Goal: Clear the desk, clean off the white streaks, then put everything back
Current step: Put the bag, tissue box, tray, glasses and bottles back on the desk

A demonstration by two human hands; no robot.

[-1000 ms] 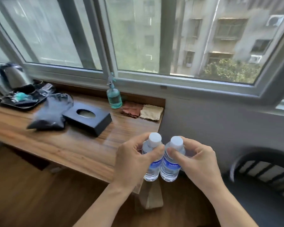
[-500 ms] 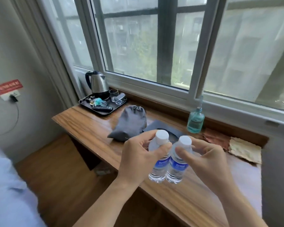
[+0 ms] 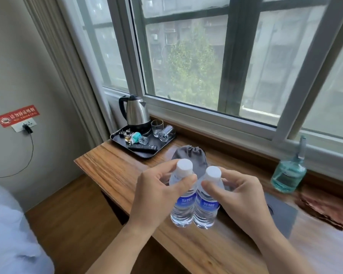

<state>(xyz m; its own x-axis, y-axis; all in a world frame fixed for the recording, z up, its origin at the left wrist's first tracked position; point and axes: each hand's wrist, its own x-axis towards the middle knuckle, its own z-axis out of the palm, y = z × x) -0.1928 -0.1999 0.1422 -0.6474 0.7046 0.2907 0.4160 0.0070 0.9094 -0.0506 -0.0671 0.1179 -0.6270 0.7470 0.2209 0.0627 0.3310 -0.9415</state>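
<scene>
While both hands are raised over the wooden desk (image 3: pixel 115 171), each grips one small water bottle by its shoulder, just under the white cap. In the head view, the left hand (image 3: pixel 156 196) curls thumb and fingers round the left bottle (image 3: pixel 183 204), and the right hand (image 3: pixel 244 200) wraps the right bottle (image 3: pixel 207 208) in the same way. Both bottles stand upright, side by side and touching along their blue labels, with their bases hanging over the desk's near part; whether they rest on the wood cannot be told.

Directly behind the held bottles lies a grey drawstring pouch (image 3: pixel 190 155), partly hidden by the caps. Beyond the pouch, toward the far left corner of the desk, sits a black tray (image 3: pixel 145 154) carrying a steel kettle (image 3: pixel 136 113), an upright glass (image 3: pixel 157 125), a second glass on its side (image 3: pixel 166 133), a remote control (image 3: pixel 142 148) and some small items too tiny to name. To the right of the right hand, a flat black box (image 3: pixel 281 212) shows from under the wrist. Farther right lies a rust-brown cloth (image 3: pixel 325 208), and behind it, against the window ledge, stands a blue-green spray bottle (image 3: pixel 288 175). On the wall well left of the left hand hangs a red no-smoking sign (image 3: pixel 17 116) above a socket with a plugged cable.
</scene>
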